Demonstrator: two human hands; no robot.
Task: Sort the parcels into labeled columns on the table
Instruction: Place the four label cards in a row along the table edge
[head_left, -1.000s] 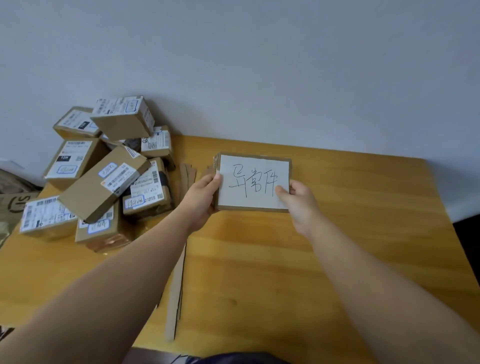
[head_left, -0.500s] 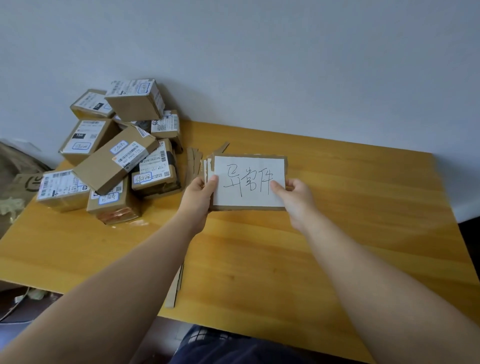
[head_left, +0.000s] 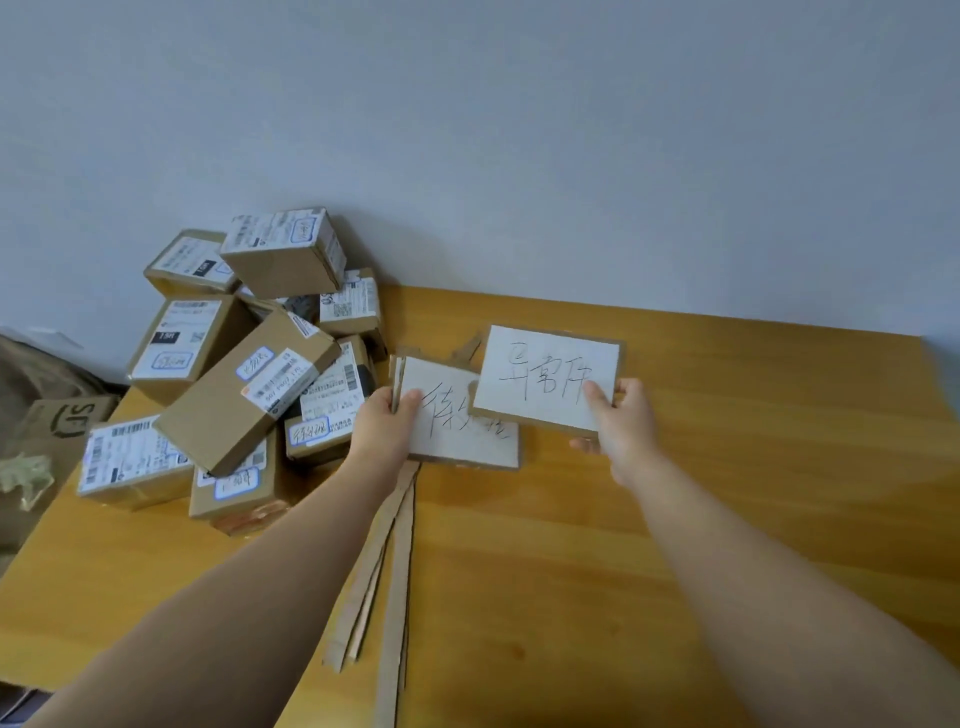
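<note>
Separating the label cards comes first. The right hand (head_left: 621, 415) pinches the top card (head_left: 548, 382) at its lower right corner, lifted clear at frame centre; the left hand (head_left: 384, 426) clamps the remaining stack (head_left: 457, 431) by its left edge. Lay each card flat, well apart, along the bare table (head_left: 727, 467). Parcels (head_left: 244, 364) lie heaped at upper left, unsorted. Top card reads, probably, "异常件"; the lower card's writing is partly covered. Parcel labels are too small to read.
</note>
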